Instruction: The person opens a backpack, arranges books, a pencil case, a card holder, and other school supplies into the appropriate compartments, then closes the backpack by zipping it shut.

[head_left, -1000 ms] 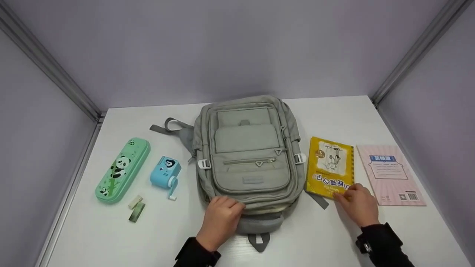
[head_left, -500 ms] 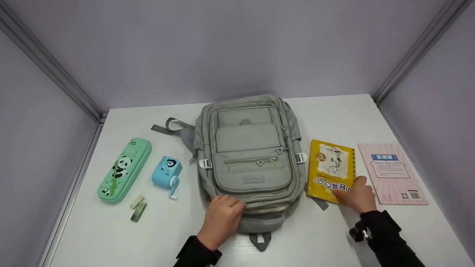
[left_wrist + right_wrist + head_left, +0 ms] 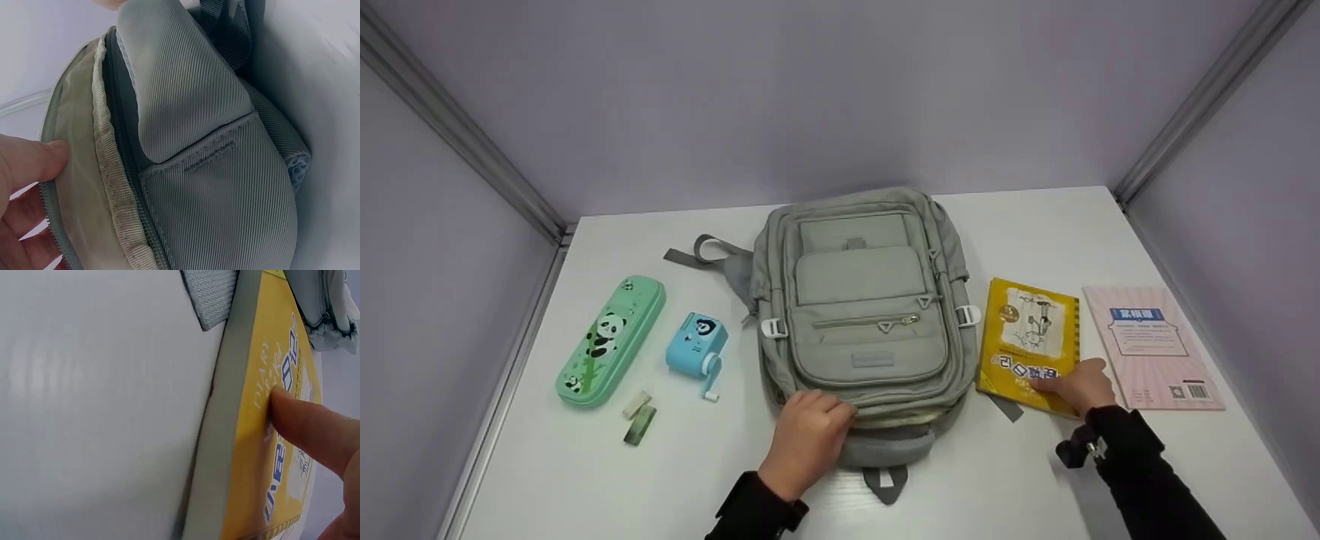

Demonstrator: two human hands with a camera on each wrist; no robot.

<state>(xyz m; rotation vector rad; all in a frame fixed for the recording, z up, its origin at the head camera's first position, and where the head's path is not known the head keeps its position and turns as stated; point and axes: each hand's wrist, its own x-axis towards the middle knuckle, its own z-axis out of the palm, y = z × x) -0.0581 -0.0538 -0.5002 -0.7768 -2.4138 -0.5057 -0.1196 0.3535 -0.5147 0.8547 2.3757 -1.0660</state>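
Observation:
A grey backpack lies on the white table in the head view. My left hand pinches the edge of its near-end opening. In the left wrist view, the thumb lies on the pale inner lining and the fingers are behind the zipper edge. My right hand holds a thick yellow book by its near right corner. Its thumb rests on the cover; the other fingers are mostly hidden at the book's far side. A narrow dark gap shows beneath the book in the right wrist view.
A pink booklet lies right of the yellow book. Left of the backpack are a blue crank pencil sharpener, a green panda pencil case and two small green-and-cream pieces. A grey strap sticks out beside the book.
My right hand has shifted its grip, and its fingers have gone round the book's right edge. The yellow book has slid slightly right and nearer. The left hand keeps its hold on the backpack.

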